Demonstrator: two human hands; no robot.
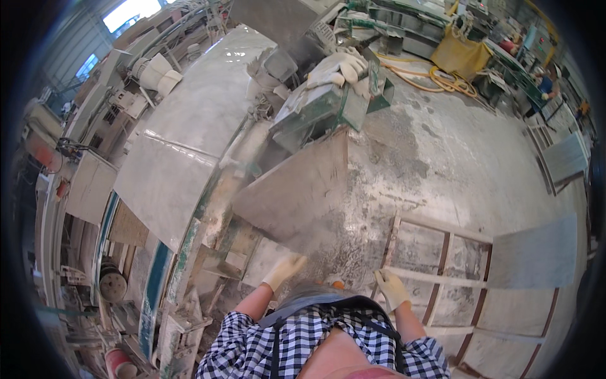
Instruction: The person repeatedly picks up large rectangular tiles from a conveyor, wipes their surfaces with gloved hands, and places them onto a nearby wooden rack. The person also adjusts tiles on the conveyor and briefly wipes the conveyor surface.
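My left hand (284, 271), in a cream work glove, hangs low at my left side with its fingers stretched out, holding nothing that I can make out. It is nearest to a pale slab piece (262, 264) by the machine's lower edge; whether they touch I cannot tell. On the other side my right hand (392, 290), gloved the same way, has its fingers apart and nothing in it, beside a pale frame (435, 273). Ahead of me a large grey-brown panel (300, 189) slants beside the machine. Pale glossy slabs (167, 186) lie on the conveyor to the left.
A green metal box (309, 120) stands ahead, with pale gloves (344, 68) on top. Yellow hose (448, 82) coils on the wet, dusty floor (435, 164). A grey panel (533, 252) is at the right. Another person (546, 88) stands far off at the right.
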